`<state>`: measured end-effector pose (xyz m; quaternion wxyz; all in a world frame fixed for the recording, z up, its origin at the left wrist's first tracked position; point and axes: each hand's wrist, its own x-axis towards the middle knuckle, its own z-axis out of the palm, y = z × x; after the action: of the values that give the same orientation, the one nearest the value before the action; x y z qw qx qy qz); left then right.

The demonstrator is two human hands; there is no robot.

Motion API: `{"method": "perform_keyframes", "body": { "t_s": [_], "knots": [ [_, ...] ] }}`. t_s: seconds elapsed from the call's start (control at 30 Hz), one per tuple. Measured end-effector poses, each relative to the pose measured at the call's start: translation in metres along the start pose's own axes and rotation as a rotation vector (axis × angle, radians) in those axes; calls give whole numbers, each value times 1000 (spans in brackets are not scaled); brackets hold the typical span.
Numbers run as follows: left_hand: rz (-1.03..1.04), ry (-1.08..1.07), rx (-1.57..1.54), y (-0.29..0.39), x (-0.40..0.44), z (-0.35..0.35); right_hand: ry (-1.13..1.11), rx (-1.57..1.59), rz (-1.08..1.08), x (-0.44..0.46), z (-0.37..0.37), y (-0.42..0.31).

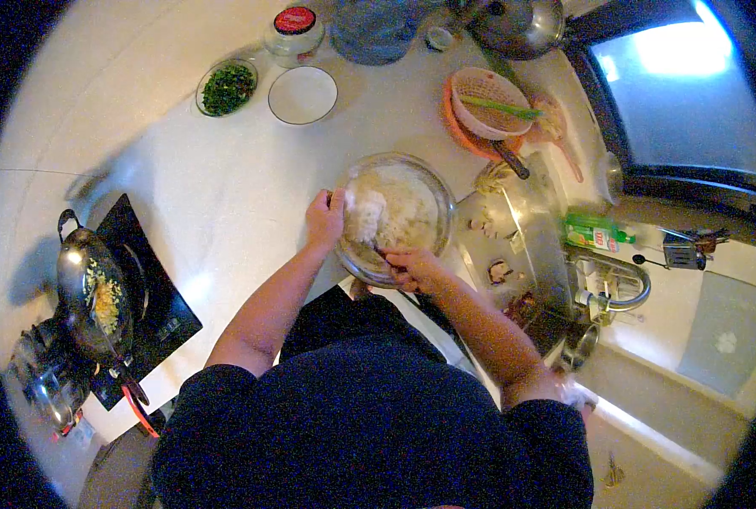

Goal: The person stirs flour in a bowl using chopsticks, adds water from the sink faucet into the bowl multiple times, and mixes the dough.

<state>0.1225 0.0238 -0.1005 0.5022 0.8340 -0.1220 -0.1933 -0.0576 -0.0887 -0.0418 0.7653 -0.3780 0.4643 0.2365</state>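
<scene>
A wide, round, shiny bowl [443,242] of pale, lumpy food [407,208] sits at the centre of the frame, at the near edge of a light-coloured countertop [217,182]. The left hand [325,219] is closed on the bowl's left rim, its thumb toward the food. The right hand [413,270] has its fingers curled nearly closed at the bowl's near rim; whether they grip the rim or a utensil cannot be told. Just right of the bowl is a stainless steel sink [537,276] with scraps in it, and a curved metal faucet [636,297] rises beside it. In the upper right, a white perforated basket [486,85] with a green stalk [513,109] across it sits over an orange basket [458,129]. In the upper left, a clear dish of chopped greens [228,89] stands beside a white round plate [302,95], near a red-lidded glass jar [294,38]. At the left, a dark wok [77,305] holding yellowish food [104,301] rests on a black cooktop [161,318].
</scene>
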Motion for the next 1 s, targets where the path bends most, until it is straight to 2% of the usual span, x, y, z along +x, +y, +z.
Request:
{"method": "perform_keyframes", "body": {
  "t_s": [0.1, 0.2, 0.3, 0.4, 0.43, 0.53, 0.63, 0.73, 0.83, 0.93, 1.0],
  "knots": [
    [-8, -2, 15, 5, -2, 0, 79, 314, -31, -9, 14, -7],
    [29, 12, 20, 2, 0, 1, 76, 315, -88, -11, -8, -3],
    [71, 30, 18, 1, -2, 2, 269, 342, -153, -31, -20, -6],
    [85, 47, 7, 5, -3, 0, 266, 147, -228, -49, -37, -6],
    [84, 54, 1, 6, -4, 0, 374, -154, -219, -52, -42, -4],
    [47, 50, -41, 6, -6, 1, 603, -1137, -426, -69, -36, -11],
    [55, 62, 6, 13, -9, -1, 672, -1632, -513, -109, 24, -58],
    [31, 32, 17, 11, -7, -3, 670, -1819, -477, -74, 31, -88],
    [20, 23, 5, 3, -5, 0, 578, -1724, -395, -8, 9, -77],
    [17, 66, -38, 0, -5, 4, 548, -1645, -676, -25, 18, -16],
    [21, 64, 6, 2, -6, 3, 465, -1707, -420, -47, 29, -25]
  ]
}}
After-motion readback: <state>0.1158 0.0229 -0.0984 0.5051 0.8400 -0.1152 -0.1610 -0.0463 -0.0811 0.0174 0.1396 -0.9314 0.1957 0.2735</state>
